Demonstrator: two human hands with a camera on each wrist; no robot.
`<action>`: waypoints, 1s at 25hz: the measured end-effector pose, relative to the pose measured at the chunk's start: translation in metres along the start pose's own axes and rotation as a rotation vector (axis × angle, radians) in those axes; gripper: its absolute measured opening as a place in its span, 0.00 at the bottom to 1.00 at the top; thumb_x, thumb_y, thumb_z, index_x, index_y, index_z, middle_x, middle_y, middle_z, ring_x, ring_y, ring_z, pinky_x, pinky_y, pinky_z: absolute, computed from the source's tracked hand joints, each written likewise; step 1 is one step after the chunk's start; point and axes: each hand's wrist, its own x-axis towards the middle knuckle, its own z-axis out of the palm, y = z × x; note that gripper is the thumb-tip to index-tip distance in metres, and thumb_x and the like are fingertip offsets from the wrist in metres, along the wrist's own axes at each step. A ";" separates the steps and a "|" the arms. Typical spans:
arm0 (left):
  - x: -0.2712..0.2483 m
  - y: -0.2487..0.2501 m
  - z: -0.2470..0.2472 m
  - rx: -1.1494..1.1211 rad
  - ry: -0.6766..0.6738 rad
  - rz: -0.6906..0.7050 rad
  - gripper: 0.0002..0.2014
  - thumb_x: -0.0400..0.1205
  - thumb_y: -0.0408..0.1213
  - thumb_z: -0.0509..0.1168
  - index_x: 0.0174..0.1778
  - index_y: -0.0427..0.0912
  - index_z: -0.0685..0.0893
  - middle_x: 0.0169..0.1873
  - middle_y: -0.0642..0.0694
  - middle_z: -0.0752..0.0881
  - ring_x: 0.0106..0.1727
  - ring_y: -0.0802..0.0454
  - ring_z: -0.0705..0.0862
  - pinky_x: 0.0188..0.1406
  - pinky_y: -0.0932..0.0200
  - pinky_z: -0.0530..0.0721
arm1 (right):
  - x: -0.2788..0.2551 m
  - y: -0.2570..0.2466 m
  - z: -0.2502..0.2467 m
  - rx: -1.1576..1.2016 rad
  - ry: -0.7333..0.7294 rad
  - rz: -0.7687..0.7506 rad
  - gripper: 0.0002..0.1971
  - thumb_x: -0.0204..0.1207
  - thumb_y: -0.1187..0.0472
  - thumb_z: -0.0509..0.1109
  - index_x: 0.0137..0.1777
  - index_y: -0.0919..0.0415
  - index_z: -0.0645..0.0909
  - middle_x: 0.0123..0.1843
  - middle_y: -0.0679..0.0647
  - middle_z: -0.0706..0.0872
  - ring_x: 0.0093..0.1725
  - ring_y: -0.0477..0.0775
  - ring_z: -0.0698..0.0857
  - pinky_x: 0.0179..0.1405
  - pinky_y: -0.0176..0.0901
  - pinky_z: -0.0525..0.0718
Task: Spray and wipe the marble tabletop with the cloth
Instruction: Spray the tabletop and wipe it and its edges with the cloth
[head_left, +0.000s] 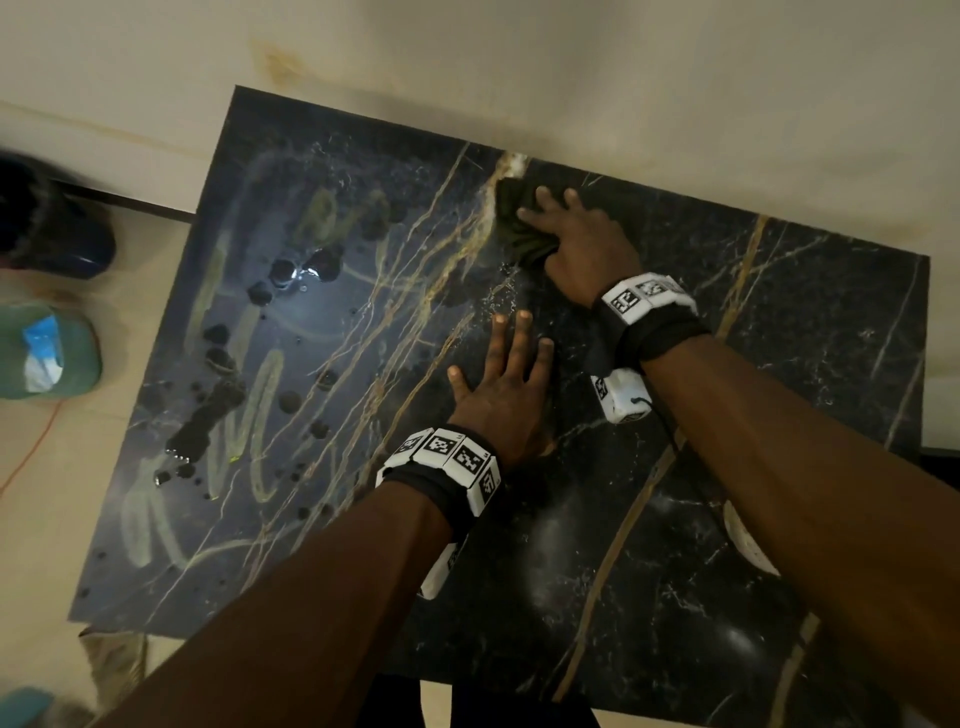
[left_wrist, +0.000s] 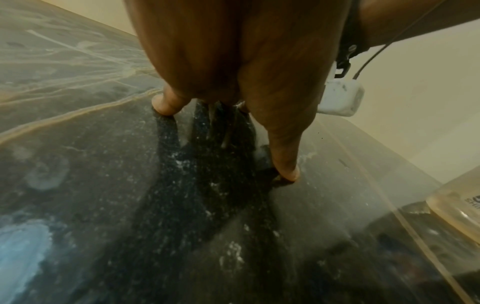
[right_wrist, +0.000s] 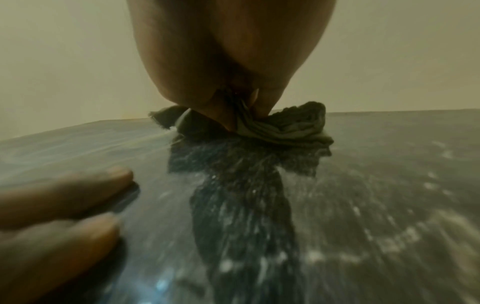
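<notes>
The black marble tabletop (head_left: 779, 364) with gold veins fills the head view. Dark water drops (head_left: 301, 270) and pale smears (head_left: 260, 415) cover its left half. At the far edge lies a dark cloth (head_left: 519, 234), bunched up. My right hand (head_left: 566, 228) presses on it, and the right wrist view shows the cloth (right_wrist: 293, 127) gathered between thumb and fingers. My left hand (head_left: 504, 374) lies flat on the marble nearer me, fingers spread and holding nothing; its fingertips (left_wrist: 288, 172) touch the stone.
A translucent bottle (left_wrist: 457, 203) stands on the table's right side, mostly hidden behind my right forearm in the head view. Left of the table, on the floor, are a dark blue object (head_left: 52, 223), a green container (head_left: 47, 353) and an orange cord (head_left: 31, 457). A beige wall (head_left: 519, 52) borders the far edge.
</notes>
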 end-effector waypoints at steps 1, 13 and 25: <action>0.001 -0.001 0.001 -0.006 0.000 0.004 0.60 0.78 0.53 0.77 0.91 0.48 0.37 0.85 0.45 0.21 0.85 0.39 0.20 0.75 0.09 0.50 | 0.008 0.002 -0.005 0.018 0.010 0.029 0.34 0.79 0.66 0.64 0.84 0.43 0.66 0.89 0.51 0.57 0.86 0.65 0.57 0.82 0.66 0.62; 0.006 -0.006 0.008 -0.059 0.039 0.030 0.63 0.75 0.50 0.80 0.92 0.50 0.37 0.85 0.46 0.20 0.84 0.40 0.19 0.72 0.07 0.46 | 0.013 -0.044 -0.001 -0.036 -0.073 -0.078 0.36 0.77 0.70 0.60 0.83 0.43 0.67 0.89 0.50 0.56 0.87 0.64 0.56 0.82 0.64 0.61; -0.043 -0.086 -0.012 0.052 0.175 0.136 0.42 0.88 0.52 0.62 0.92 0.45 0.45 0.91 0.45 0.39 0.91 0.44 0.37 0.85 0.21 0.50 | -0.005 -0.064 0.018 0.024 -0.078 0.024 0.36 0.78 0.70 0.60 0.84 0.42 0.66 0.89 0.53 0.54 0.86 0.68 0.57 0.82 0.68 0.63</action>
